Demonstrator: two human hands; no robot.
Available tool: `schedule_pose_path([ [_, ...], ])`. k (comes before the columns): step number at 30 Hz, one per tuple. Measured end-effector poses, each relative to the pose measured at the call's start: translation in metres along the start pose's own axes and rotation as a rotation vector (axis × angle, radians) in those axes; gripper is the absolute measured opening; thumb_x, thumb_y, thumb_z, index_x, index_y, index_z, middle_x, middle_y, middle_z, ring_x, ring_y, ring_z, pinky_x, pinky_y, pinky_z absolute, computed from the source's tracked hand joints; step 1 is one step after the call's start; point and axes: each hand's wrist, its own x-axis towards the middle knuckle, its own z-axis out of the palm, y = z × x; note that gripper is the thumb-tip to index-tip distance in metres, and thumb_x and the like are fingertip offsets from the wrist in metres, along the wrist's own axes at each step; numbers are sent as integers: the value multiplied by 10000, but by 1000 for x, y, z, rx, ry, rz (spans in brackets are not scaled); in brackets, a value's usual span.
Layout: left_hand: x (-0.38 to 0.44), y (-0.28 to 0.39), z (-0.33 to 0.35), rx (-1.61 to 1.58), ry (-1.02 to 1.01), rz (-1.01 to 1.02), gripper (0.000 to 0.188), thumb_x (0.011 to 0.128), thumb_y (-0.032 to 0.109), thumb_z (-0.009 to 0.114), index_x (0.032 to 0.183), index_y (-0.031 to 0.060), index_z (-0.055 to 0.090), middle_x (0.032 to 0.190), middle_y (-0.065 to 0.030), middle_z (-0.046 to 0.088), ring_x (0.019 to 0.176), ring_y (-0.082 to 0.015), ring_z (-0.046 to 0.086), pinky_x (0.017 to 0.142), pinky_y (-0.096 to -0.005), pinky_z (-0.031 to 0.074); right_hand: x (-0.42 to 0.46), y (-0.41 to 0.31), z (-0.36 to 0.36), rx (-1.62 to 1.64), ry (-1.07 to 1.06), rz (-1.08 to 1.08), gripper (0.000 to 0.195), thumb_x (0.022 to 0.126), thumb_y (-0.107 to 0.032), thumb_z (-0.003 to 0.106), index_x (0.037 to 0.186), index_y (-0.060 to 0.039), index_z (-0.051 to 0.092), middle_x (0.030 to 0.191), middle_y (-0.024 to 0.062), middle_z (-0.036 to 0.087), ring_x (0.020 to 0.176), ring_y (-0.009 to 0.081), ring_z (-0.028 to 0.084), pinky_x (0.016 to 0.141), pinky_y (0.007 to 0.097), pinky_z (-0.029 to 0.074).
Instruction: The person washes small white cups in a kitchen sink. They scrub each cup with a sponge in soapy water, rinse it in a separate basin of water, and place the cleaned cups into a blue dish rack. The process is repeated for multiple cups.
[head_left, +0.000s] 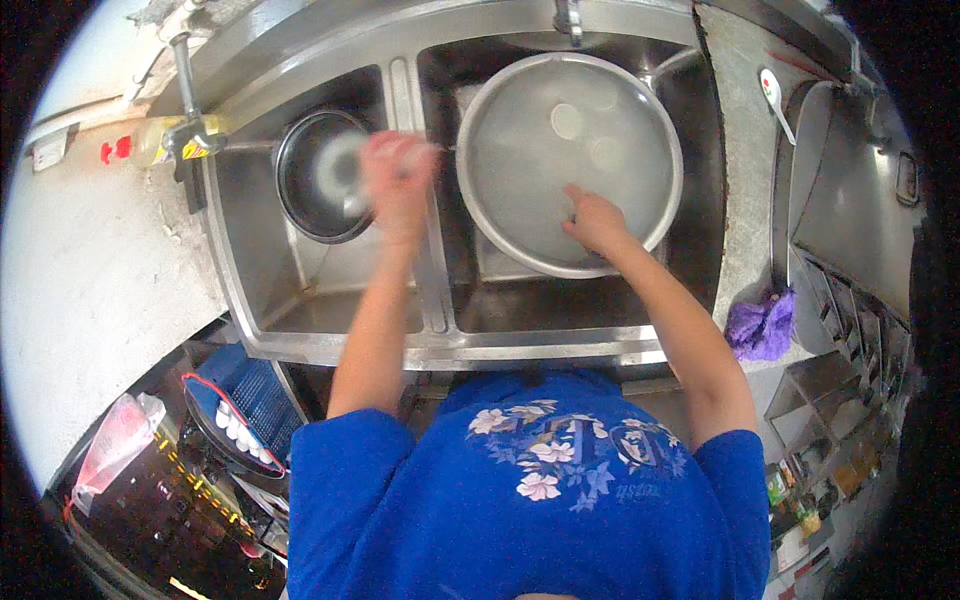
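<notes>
My right hand (596, 221) reaches over the near part of a large round metal basin (466, 195), its index finger pointing forward at the surface of cloudy water (525, 150). Nothing shows in its fingers. Several pale round shapes appear in the water; whether they are objects or reflections is unclear. Blurred by motion, my left hand (401, 169) is above the divider (409, 97) of a double stainless steel sink (525, 341), by the rim of a smaller dark round bowl (300, 180). Its fingers look curled, but whether they hold something cannot be made out.
A metal tap (571, 30) overhangs the basin's far side. On the right ledge lie a white spoon (770, 90) and a purple cloth (761, 326). A bottle with a yellow label (169, 142) is on the left counter (97, 247). A blue basket (251, 405) stands lower left.
</notes>
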Motion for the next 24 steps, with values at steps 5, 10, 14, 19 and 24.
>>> schedule_pose_path([
  [5, 5, -123, -48, 316, 54, -430, 314, 810, 224, 545, 1047, 21, 580, 978, -146, 566, 945, -257, 515, 826, -334, 394, 27, 33, 60, -268, -89, 145, 353, 743, -248, 537, 1034, -48, 542, 920, 158, 611, 851, 305, 594, 716, 432, 473],
  [10, -24, -184, -60, 299, -75, -545, 360, 779, 194, 556, 1090, 12, 547, 1048, -174, 560, 985, -277, 522, 853, -347, 391, 21, 14, 47, -53, -89, 118, 278, 758, -257, 498, 894, -41, 608, 891, 163, 615, 836, 310, 598, 702, 437, 476],
  [14, -7, -83, -28, 86, -58, -248, 297, 742, 84, 554, 1034, 33, 552, 1088, -155, 507, 1050, -295, 454, 908, -365, 346, 21, 33, 45, 213, -29, 227, 276, 742, -272, 526, 848, -33, 615, 875, 166, 615, 813, 330, 589, 694, 420, 467],
  [19, -34, 36, 40, -344, -415, -216, 252, 798, 95, 505, 1040, 49, 561, 1004, -100, 571, 916, -196, 538, 802, -289, 416, 8, 53, 39, 755, 68, 34, 218, 761, -247, 576, 806, -36, 607, 785, 74, 614, 712, 190, 571, 660, 305, 447],
  [24, -87, 52, 120, -876, -778, -826, 348, 890, 304, 396, 1078, 50, 542, 974, -41, 567, 904, -167, 514, 765, -297, 425, -12, 33, 13, 1291, -153, 78, 199, 789, -221, 579, 840, -32, 612, 753, 2, 592, 695, 83, 522, 653, 246, 431],
])
